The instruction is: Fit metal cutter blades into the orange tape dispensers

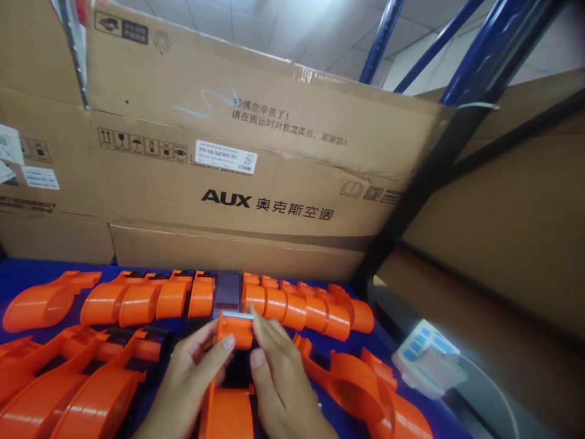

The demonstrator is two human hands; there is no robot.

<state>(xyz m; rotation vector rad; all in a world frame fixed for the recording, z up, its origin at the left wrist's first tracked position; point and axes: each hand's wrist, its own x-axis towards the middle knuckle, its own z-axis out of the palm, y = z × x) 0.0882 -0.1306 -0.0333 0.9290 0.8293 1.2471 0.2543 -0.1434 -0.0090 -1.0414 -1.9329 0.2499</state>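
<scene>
Near the bottom centre, an orange plastic part, which looks like a tape dispenser (235, 339), has a pale serrated strip along its top edge. My left hand (194, 366) grips its left side, with the thumb lying on the orange front. On the other side, my right hand (278, 372) has its fingertips at the right end of the strip and its thumb near the lower right edge. A wider curved orange section (231, 414) shows below, between my hands. The left fingers behind the part are partly hidden.
Orange dispensers (137, 302) line the blue surface (183, 341) on both sides, with a dark box (227, 291) among them. A large cardboard sheet (150, 213) stands behind. At right are a black post (411, 189) and a white-and-blue package (429, 360).
</scene>
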